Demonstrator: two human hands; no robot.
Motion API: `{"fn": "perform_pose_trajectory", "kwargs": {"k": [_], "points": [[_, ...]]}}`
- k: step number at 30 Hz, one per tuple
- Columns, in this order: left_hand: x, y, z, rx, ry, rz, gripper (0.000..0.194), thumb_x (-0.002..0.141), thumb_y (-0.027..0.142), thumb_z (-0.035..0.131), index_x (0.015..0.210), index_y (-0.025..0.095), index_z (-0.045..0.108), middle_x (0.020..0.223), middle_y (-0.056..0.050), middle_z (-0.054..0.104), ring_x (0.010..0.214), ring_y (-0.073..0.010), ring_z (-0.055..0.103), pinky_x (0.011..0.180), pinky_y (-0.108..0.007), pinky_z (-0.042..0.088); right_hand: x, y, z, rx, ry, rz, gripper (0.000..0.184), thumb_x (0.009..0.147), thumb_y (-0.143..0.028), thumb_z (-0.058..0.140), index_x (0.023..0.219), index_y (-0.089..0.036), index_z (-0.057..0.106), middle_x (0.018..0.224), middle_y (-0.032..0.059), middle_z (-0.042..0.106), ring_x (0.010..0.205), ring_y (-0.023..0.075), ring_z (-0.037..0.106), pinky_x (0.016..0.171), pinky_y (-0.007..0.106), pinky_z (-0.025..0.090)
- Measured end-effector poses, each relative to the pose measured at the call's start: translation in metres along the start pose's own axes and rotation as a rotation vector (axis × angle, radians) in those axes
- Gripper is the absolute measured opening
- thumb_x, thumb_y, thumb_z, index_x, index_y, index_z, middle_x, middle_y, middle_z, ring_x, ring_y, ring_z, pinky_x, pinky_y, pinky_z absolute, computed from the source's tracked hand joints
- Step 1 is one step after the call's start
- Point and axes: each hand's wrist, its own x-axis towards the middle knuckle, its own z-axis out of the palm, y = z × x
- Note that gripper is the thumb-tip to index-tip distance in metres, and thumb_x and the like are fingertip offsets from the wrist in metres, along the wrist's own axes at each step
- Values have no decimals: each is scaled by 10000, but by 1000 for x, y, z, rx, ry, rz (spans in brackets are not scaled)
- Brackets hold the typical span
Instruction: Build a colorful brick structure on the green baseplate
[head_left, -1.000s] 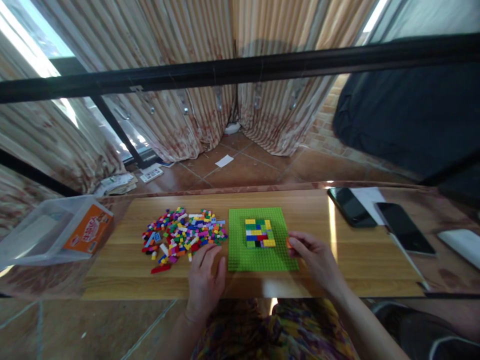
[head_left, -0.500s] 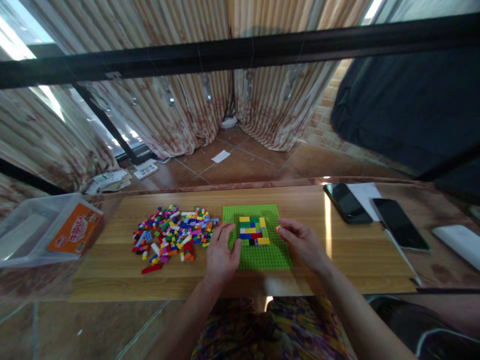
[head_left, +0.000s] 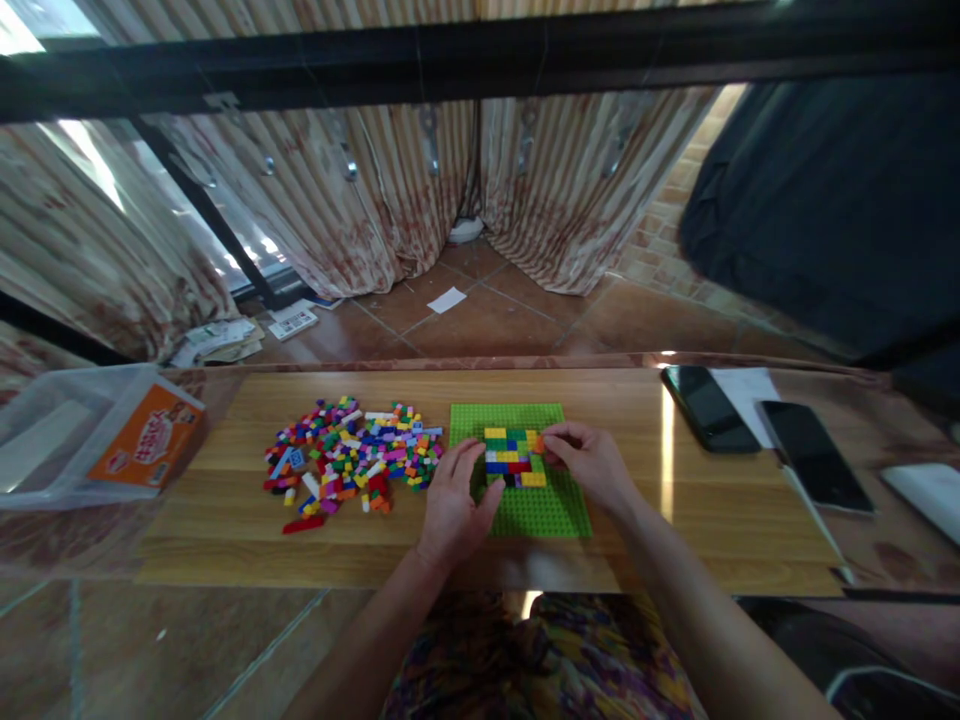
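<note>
And there it was: your right hand (head_left: 589,462) had an orange brick (head_left: 540,444) gripped between thumb and fingers, right at the right-hand side of the multicoloured brick build (head_left: 512,458). That tip-only pinch presumably left the studs in your sight; whether the brick touched its neighbours, you couldn't tell from above.

Over on the other flank, your left hand (head_left: 457,505) stood open, fingers loosely curved with no brick visible in them, beside the build's left side. It looked placed to steady things, though contact was hard to judge.

Under it all, the green studded baseplate (head_left: 544,518) lay between the worktop (head_left: 645,570)'s far and near edges, squarely in front of you, likely for easy reach with both hands. The loose brick pile (head_left: 345,455) sat just left of it, probably to keep picks short, and a long red brick (head_left: 303,525) lay apart towards the near left corner.

Now the lettering! Past the left edge, a clear plastic box (head_left: 67,395) carried an orange label (head_left: 150,435) with white characters, too small to read surely. By the far right corner, a dark smartphone (head_left: 709,408) showed no legible brand.
</note>
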Motion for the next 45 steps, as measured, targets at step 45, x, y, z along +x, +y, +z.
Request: {"fn": "perform_pose_trajectory", "kwargs": {"k": [45], "points": [[-1,1,2,-10,-20,-20,407,840,269,596,1232,192,518,1275,-107,565,1211,-244,521,1045,-439,454,6,-2,3,-129,-54,28,264,688,-401,661,802,-175,736,681,22,692,559,132,595,534,258,515]]}}
